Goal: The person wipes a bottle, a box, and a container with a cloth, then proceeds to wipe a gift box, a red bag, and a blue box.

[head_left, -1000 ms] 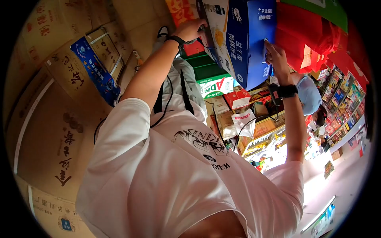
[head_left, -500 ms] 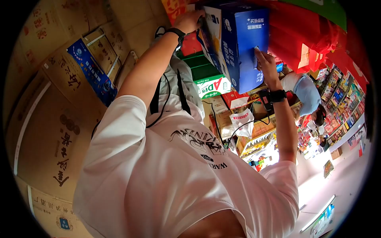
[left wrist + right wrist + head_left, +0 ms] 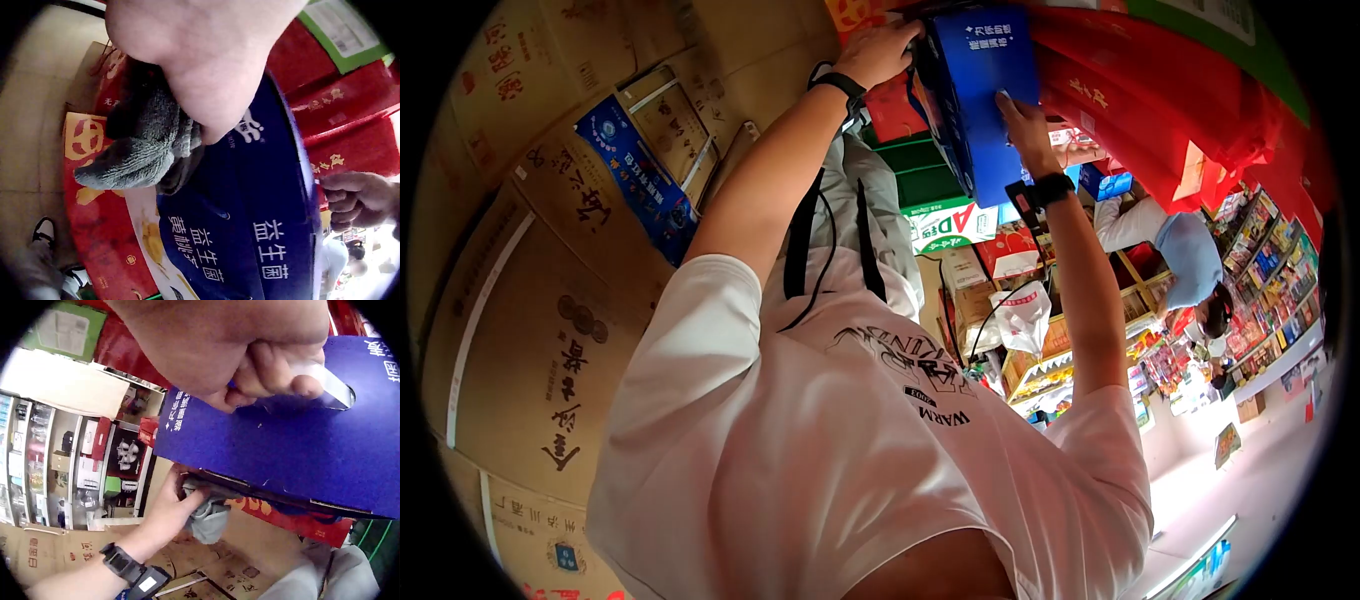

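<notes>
A blue carton (image 3: 985, 100) with white printing stands at the top of the head view. My right hand (image 3: 269, 369) grips it through the white-edged handle slot in its side, fingers curled into the slot. My left hand (image 3: 878, 55) is at the carton's opposite edge. In it is a crumpled grey cloth (image 3: 140, 156), which lies over the carton's printed face in the left wrist view. The right wrist view shows the cloth (image 3: 207, 519) bunched by the left thumb, just below the carton's edge. Most of the left fingers are hidden in the left wrist view.
Red gift bags (image 3: 1140, 90) crowd the carton's right side. A red box (image 3: 109, 237) is beside it, with green and white cartons (image 3: 945, 222) below. Large brown cartons (image 3: 530, 350) are stacked at left. A person in light blue (image 3: 1190, 255) is near the shelves.
The blue carton has shifted left and turned, so its front printing now shows less in the head view. My right hand has moved left with it; the left hand has shifted slightly upward.
</notes>
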The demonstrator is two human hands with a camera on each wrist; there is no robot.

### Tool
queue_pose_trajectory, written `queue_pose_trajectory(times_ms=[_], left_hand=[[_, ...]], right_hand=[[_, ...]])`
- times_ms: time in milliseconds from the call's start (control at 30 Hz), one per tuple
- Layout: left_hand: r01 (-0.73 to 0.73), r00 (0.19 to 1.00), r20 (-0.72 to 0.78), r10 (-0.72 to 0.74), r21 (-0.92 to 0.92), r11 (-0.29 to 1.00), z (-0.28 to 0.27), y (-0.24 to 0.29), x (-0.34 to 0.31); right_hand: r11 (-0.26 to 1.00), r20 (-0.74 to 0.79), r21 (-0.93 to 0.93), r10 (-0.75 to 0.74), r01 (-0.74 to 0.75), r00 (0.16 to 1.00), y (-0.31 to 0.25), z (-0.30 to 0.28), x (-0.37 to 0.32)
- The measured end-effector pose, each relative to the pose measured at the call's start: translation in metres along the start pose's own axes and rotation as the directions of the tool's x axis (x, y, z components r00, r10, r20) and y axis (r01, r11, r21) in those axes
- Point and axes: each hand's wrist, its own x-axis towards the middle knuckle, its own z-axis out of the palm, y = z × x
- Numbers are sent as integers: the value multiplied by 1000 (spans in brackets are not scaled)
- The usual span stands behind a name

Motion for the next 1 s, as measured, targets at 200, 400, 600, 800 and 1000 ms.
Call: queue_pose_trajectory(times_ms=[200,400,600,800,1000], left_hand=[[-77,996,-49,78,23,997,-1,-10,-9],[-165,983,-114,146,-181,970,40,-24,-5],[-99,995,-58,86,-268,958,5,2,0],[-20,998,-58,0,-352,936,0,-5,12],[-28,990,-142,-21,-330,944,9,-4,14]], right_hand=[[993,-25,-103,-60,57,998,30,36,43],[898,-279,-411,-288,157,916,39,50,30],[823,-500,-567,-375,32,781,42,82,22],[784,-508,-594,-537,177,674,34,93,32],[798,-502,-563,-536,214,679,36,112,46]])
